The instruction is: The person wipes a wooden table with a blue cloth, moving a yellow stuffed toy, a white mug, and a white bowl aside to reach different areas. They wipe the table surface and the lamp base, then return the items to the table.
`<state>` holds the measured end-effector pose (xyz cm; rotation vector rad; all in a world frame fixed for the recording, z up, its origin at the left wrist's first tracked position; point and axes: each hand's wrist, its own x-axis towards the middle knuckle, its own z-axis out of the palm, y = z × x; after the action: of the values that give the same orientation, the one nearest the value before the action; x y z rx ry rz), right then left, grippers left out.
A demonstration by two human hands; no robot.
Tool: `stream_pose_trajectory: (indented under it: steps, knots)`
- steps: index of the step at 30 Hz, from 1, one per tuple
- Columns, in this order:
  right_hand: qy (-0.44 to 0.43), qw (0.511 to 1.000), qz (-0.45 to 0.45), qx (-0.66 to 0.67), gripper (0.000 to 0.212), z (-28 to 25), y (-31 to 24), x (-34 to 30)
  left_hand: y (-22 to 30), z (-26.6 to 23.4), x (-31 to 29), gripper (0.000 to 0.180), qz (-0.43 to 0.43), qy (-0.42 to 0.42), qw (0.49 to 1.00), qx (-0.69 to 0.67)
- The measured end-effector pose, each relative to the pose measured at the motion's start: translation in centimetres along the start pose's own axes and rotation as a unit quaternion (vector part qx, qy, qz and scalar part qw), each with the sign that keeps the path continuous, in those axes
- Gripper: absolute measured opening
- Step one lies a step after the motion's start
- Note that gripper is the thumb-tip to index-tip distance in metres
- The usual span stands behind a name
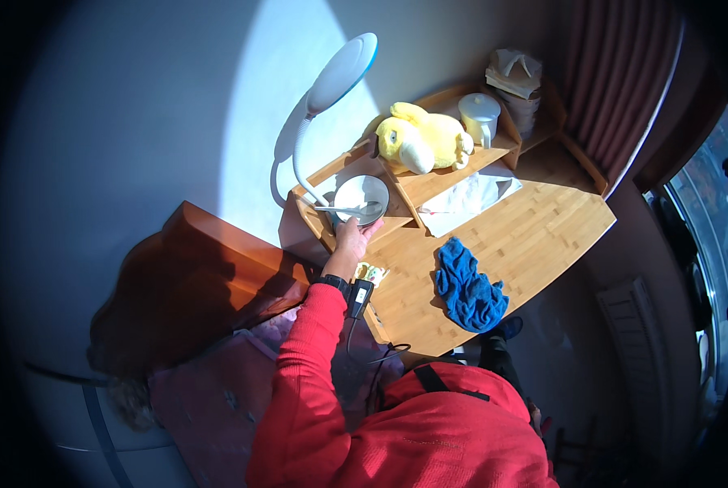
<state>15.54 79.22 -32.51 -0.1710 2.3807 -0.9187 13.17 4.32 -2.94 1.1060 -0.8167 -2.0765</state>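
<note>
My left hand (354, 237), reaching up in a red sleeve with a black watch, is closed on the near side of a round bowl (353, 192). The bowl is white inside with a darker rim, and a spoon (362, 209) lies in it, its handle sticking out to the left. The bowl is at the left compartment of a wooden desk shelf (396, 223), beside the base of a white desk lamp (342, 75). Only a dim sliver of what looks like my right hand (535, 415) shows beside my body; its fingers cannot be made out.
On the wooden desk (535, 236) lie a crumpled blue cloth (468, 289) and white paper (471, 198). A yellow plush toy (425, 140) and a lidded white mug (479, 115) stand on the shelf. A black adapter (359, 299) with a cable is at the desk's left edge.
</note>
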Motion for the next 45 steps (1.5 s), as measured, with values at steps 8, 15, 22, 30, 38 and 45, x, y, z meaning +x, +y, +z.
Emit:
stream_pose_trajectory:
  steps: [8, 15, 22, 30, 38, 45]
  knots:
    - [-0.012, 1.000, -0.013, 0.003, 0.050, -0.3, -0.1, -0.6, -0.1, -0.4, -2.5, 0.041, -0.012, -0.071, 0.997, 0.036]
    - [-0.019, 0.997, 0.019, 0.078, 0.052, 1.2, 5.0, 0.5, -4.2, -3.8, -8.3, 0.040, -0.121, -0.144, 0.981, 0.041]
    - [-0.005, 0.991, 0.011, 0.134, 0.044, 1.6, 5.1, 0.9, -8.9, -6.4, -7.2, 0.039, -0.161, -0.061, 0.985, 0.021]
    - [-0.017, 0.998, -0.032, -0.059, 0.041, -1.3, -2.9, -1.5, -10.3, -8.0, -5.6, 0.045, -0.131, -0.025, 0.990, 0.042]
    - [-0.032, 0.999, 0.023, -0.017, 0.047, -2.3, -6.4, -2.4, -11.0, -7.9, -5.4, 0.041, -0.154, -0.047, 0.986, 0.034]
    - [-0.018, 0.999, 0.011, -0.029, 0.060, -1.1, -6.0, -2.0, -11.2, -2.8, -8.0, 0.041, -0.154, -0.139, 0.977, 0.053]
